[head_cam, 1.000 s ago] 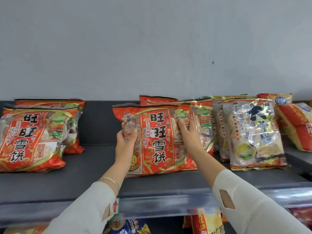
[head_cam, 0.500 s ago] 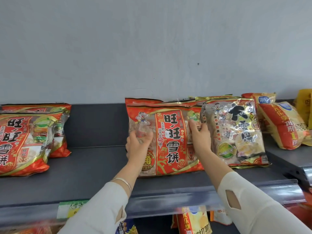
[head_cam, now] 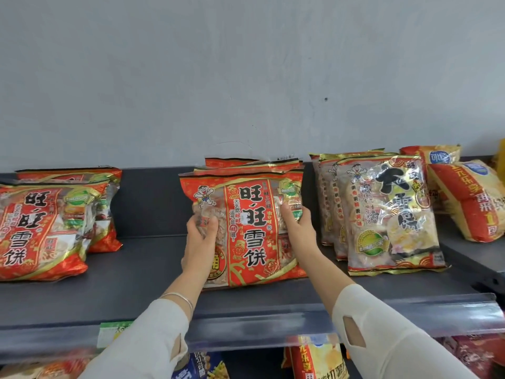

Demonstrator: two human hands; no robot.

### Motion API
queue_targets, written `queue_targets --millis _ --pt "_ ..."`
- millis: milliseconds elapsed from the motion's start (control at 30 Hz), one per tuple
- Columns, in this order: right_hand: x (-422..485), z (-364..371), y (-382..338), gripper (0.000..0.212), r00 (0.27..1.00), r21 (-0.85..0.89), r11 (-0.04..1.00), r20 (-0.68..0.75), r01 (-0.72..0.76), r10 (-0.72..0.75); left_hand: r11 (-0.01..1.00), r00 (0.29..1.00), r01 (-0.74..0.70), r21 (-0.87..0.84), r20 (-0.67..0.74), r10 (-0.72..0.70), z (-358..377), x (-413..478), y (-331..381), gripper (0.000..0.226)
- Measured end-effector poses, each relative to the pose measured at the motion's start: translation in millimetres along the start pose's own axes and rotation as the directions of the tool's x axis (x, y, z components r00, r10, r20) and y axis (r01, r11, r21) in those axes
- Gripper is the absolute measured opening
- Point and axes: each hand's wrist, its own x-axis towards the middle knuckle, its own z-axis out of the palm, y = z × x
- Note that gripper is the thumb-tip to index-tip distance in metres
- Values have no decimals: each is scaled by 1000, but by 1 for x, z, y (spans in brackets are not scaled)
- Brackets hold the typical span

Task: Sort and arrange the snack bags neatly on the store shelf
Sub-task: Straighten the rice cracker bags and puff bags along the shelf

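A large red snack bag point(head_cam: 251, 228) with black characters stands upright in the middle of the dark shelf point(head_cam: 131, 285). My left hand point(head_cam: 200, 242) grips its left side and my right hand point(head_cam: 299, 231) grips its right edge. More red bags of the same kind point(head_cam: 254, 165) stand right behind it. At the left, two matching red bags point(head_cam: 43, 231) lean back one behind the other. To the right stands a row of gold and clear bags point(head_cam: 388, 214).
Yellow and red bags point(head_cam: 470, 198) lie tilted on the adjoining shelf at far right. A clear price rail point(head_cam: 273, 326) runs along the shelf front, with a green label point(head_cam: 112, 332). More snack bags point(head_cam: 317, 359) sit on the shelf below. A grey wall rises behind.
The red bag in my hands now stands apart from the gold bags, with a gap between them. The view has shifted, so everything sits further right than a second ago.
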Motion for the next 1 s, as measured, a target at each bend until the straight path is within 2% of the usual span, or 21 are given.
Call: queue_targets --millis 100,167,233,300,333,400,467,567,633,700,767,833,900,1000 --pt "0 -3 -3 69 1000 -95 995 5 2 -2 990 999 43 131 -23 -41 1 0 8 87" --pt "-3 -5 -4 72 1000 -169 985 -3 17 -17 964 990 40 261 -142 -2 4 -6 14 74" --pt "-5 -6 -5 76 998 -270 962 -30 44 -54 926 951 26 376 -295 93 6 -15 23 69" --pt "-8 -11 -7 72 989 -393 915 -69 97 -134 862 883 -96 498 -357 304 7 -23 30 62" --pt "-10 -14 -9 68 981 -455 881 -77 127 -181 800 842 -201 566 -318 436 9 -26 33 56" --pt "-15 -23 -12 61 959 -544 814 -59 202 -278 648 760 -444 619 -121 638 20 -29 39 42" --pt "-24 -37 -15 56 924 -623 728 -25 285 -382 526 682 -641 559 100 725 42 -35 47 35" --pt "-39 -71 -22 45 858 -728 589 -3 350 -513 442 564 -812 382 315 763 80 -48 66 29" --pt "-52 -101 -24 38 831 -807 481 22 343 -556 369 468 -880 300 413 781 106 -56 76 25" --pt "-66 -135 -23 34 825 -884 383 3 266 -565 285 364 -931 228 519 773 132 -66 80 27" --pt "-84 -172 -18 32 827 -923 352 -75 154 -557 235 289 -957 169 590 754 159 -81 80 31" --pt "-106 -212 -11 30 837 -948 315 -136 46 -530 242 253 -965 103 616 746 188 -103 82 29" --pt "-127 -254 -4 28 848 -960 277 -176 -36 -500 293 238 -956 26 651 721 217 -127 85 27" --pt "-154 -318 2 29 857 -956 205 -280 -208 -432 264 153 -963 -54 697 701 264 -162 93 30"
